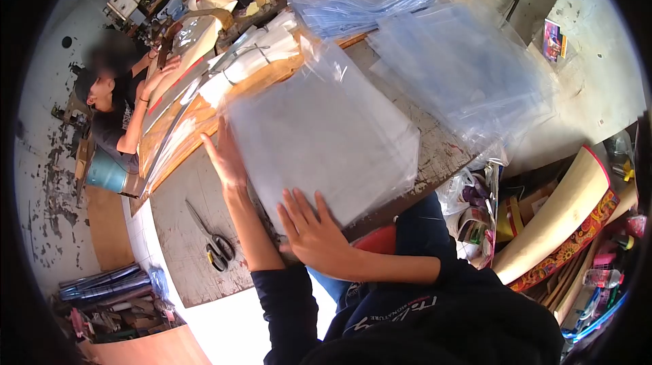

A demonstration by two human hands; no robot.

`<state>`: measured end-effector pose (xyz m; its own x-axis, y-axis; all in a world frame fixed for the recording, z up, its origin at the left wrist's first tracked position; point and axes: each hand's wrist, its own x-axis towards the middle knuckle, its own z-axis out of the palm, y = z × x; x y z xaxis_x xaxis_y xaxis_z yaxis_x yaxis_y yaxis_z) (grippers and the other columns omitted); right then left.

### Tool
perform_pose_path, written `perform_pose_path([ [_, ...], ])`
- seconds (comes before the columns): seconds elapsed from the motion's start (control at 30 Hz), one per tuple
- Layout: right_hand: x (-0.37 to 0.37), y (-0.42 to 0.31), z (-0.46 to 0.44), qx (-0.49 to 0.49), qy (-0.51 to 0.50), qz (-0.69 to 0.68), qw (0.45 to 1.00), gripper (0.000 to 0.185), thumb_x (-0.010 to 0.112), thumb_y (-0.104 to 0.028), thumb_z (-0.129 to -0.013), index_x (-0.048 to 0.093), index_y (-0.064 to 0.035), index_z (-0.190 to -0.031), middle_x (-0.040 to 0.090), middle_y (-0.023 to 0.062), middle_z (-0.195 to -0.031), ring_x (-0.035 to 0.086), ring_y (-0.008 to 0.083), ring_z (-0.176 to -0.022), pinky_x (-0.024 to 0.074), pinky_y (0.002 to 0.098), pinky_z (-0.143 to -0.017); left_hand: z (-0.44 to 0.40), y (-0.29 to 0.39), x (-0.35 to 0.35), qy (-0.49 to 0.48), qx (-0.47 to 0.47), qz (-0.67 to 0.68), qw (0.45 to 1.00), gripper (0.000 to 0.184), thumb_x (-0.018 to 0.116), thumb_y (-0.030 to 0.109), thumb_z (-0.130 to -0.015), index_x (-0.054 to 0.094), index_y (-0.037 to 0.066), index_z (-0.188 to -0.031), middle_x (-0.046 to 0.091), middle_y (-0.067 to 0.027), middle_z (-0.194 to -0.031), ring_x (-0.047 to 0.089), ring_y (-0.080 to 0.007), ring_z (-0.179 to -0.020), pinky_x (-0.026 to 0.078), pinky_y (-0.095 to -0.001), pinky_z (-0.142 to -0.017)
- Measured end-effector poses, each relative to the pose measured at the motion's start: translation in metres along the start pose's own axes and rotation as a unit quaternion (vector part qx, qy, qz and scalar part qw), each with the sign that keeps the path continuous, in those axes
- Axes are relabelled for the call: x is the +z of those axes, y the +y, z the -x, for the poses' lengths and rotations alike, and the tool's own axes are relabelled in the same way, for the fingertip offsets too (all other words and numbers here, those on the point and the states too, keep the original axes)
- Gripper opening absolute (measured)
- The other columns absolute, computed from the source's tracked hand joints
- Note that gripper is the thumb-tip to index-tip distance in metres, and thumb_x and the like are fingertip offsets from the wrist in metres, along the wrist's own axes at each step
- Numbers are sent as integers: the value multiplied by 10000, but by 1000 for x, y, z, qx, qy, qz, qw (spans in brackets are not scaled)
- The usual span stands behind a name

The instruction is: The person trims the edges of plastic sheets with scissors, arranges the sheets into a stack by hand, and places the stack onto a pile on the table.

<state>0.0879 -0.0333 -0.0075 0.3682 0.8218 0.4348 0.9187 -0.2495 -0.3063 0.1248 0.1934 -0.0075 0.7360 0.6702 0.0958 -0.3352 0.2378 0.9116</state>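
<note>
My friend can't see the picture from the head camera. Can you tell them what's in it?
Two bare hands, the left at one edge and the right flat near a corner, touch a stack of clear plastic sheets on a worn table. Scissors lie to the left, and more clear sheets lie beyond.

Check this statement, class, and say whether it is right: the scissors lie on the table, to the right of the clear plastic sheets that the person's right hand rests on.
Not quite: the side is wrong. The head view shows the scissors on the table, to the left of the clear plastic sheets that the person's right hand rests on.
</note>
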Motion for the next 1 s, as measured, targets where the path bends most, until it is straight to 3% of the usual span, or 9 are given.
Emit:
perform_pose_path([
  [0.1,-33,20,-4,-8,-37,-156,987,570,524,-315,-823,391,25,-1261,261,226,-1379,255,367,-1284,223,560,-994,3,1,5,-3,10,-146,989,679,377,322,-851,120,-6,-1387,71,-173,-1457,77,-238,-1351,113,-327,-1077],
  [0.17,-90,65,-9,45,-33,17,998,561,531,-304,-809,393,-28,-1278,259,224,-1381,213,340,-1307,181,557,-1015,7,-2,-1,6,15,-236,972,680,479,130,-838,105,-13,-1388,49,-167,-1462,68,-224,-1354,116,-324,-1074],
  [0.27,-132,140,5,242,36,310,919,657,580,-121,-738,314,-115,-1338,280,191,-1376,229,341,-1296,156,541,-1039,2,0,-11,1,0,-224,975,727,458,-1,-767,87,-6,-1392,46,-164,-1464,50,-217,-1357,111,-312,-1071],
  [0.37,-135,183,28,324,37,299,897,621,591,-139,-743,355,-146,-1317,331,177,-1351,307,343,-1253,174,525,-1042,4,4,-4,5,7,-218,976,718,421,3,-762,82,5,-1396,49,-158,-1465,49,-220,-1358,107,-291,-1069],
  [0.43,-135,184,33,279,37,249,927,427,607,-169,-755,519,-107,-1169,525,117,-1170,475,318,-1104,333,466,-966,3,2,4,24,19,-269,963,705,400,14,-769,83,18,-1399,62,-149,-1467,65,-218,-1356,111,-284,-1067],
  [0.57,-142,184,24,307,76,158,936,334,624,-171,-754,577,-90,-1075,603,121,-993,573,319,-897,437,406,-826,2,-11,4,46,62,-411,908,668,349,46,-787,106,66,-1409,126,-121,-1465,128,-212,-1348,138,-265,-1058],
  [0.73,-155,149,-1,221,378,170,883,153,584,-54,-775,633,-51,-920,626,116,-858,607,311,-716,487,344,-642,2,-13,1,22,107,-404,908,648,345,53,-793,143,86,-1408,183,-123,-1452,174,-210,-1338,156,-261,-1052],
  [0.87,-132,74,3,-30,201,128,971,217,579,-72,-783,612,19,-978,626,132,-1000,605,261,-959,471,347,-837,-4,-20,-12,16,40,-381,923,566,324,118,-837,214,68,-1391,217,-111,-1442,197,-216,-1329,161,-283,-1059],
  [1.0,-48,14,14,-48,118,66,990,298,544,-172,-821,587,22,-1042,589,154,-1087,510,278,-1116,368,425,-956,-7,-16,-17,40,16,-181,982,534,359,304,-906,303,2,-1342,395,-159,-1320,364,-223,-1223,246,-317,-1033],
])
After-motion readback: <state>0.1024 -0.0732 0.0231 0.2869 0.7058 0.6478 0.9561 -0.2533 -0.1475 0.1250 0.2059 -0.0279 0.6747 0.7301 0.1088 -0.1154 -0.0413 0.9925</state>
